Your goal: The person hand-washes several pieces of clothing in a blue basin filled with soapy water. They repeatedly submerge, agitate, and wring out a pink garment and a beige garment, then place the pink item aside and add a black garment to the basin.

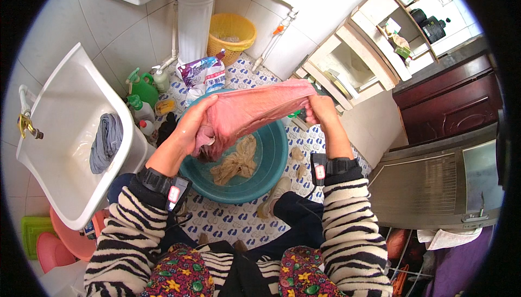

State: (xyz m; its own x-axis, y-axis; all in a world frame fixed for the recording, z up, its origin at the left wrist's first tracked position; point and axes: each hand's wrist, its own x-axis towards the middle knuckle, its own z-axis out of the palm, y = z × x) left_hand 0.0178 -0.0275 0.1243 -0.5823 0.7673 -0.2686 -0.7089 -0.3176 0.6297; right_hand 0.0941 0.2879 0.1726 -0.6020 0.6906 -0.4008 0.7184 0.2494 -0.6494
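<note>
A wet-looking pink cloth garment [260,103] is stretched between both hands above a round teal plastic basin [234,197]. My left hand [195,124] grips its bunched left end, with folds hanging below the palm. My right hand [323,110] has its fingers closed on the far right end, slightly higher in the picture. On the basin's bottom lies a crumpled beige cloth [236,162] in shallow water. The garment covers part of the basin's far side.
At left, a white sink [69,154] with a brass tap [27,126] holds a folded grey-blue cloth [106,142]. Cleaning bottles [142,89], a detergent bag [203,75] and a yellow wastebasket [232,38] stand beyond the basin. A wooden shelf unit [350,63] and dark red cabinet doors [452,97] are at right.
</note>
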